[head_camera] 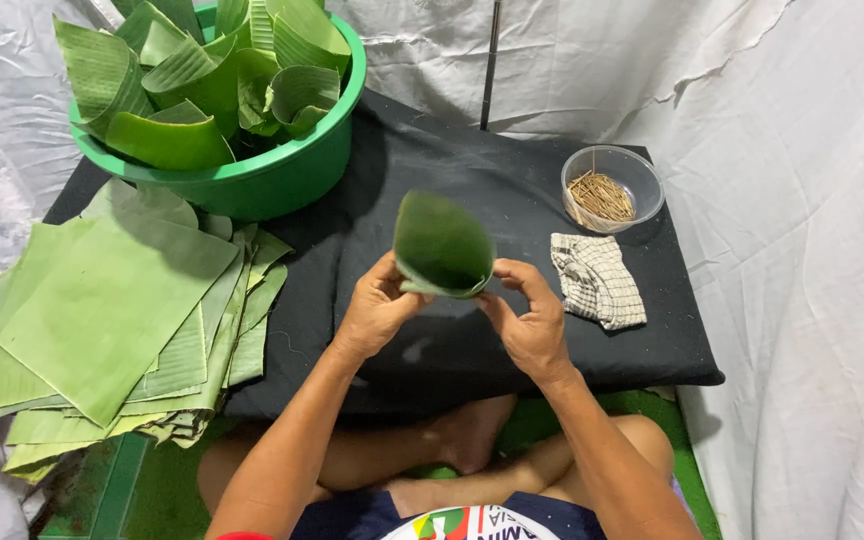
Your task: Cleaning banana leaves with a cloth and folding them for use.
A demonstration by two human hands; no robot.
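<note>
A green banana leaf folded into a cone (442, 243) is held up over the black table (472, 170). My left hand (377, 305) pinches its lower left edge. On the other side, my right hand (532, 320) grips the lower right edge with thumb and fingers. Both hands hover above the table's front half.
A stack of flat cut banana leaves (112, 300) lies at the left. A green basin (282, 170) full of folded leaf cones stands at the back left. At the right are a clear bowl of thin wooden sticks (612, 188) and a checked cloth (597, 280). White sheeting surrounds the table.
</note>
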